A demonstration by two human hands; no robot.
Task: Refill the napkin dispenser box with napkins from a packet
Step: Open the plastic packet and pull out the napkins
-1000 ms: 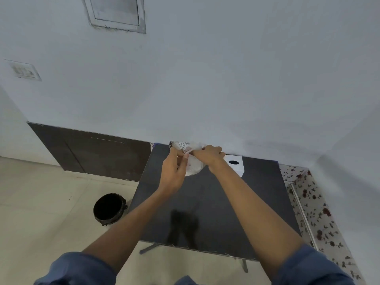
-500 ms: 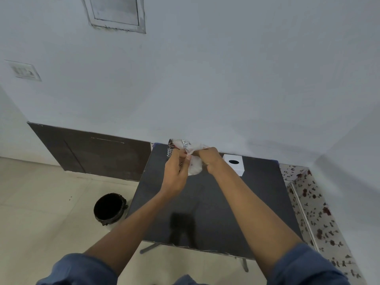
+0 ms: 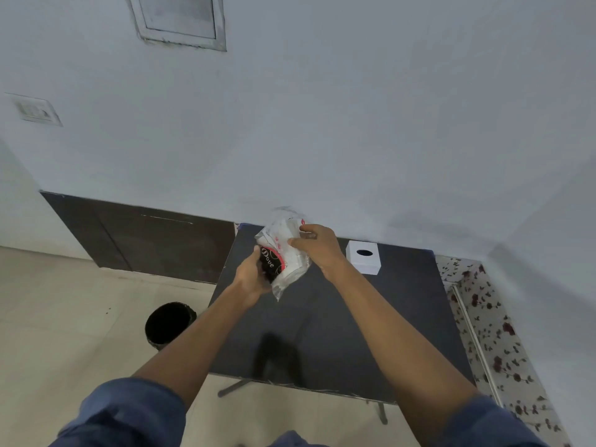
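Note:
A clear plastic napkin packet (image 3: pixel 285 253) with a black and red printed label hangs in the air above the far left part of the black table (image 3: pixel 338 317). My left hand (image 3: pixel 253 275) grips its lower, printed end from below. My right hand (image 3: pixel 317 245) pinches its upper right side. White napkins show through the wrapper. The white napkin dispenser box (image 3: pixel 363 257), with a dark oval slot on top, stands on the table at the back, just right of my right hand.
A black waste bin (image 3: pixel 169 322) stands on the tiled floor left of the table. The wall runs right behind the table. A floral-patterned surface (image 3: pixel 490 321) borders the table's right side.
Both hands have lifted the packet and turned it, so the printed label now faces me. My left hand has dropped to the packet's lower end.

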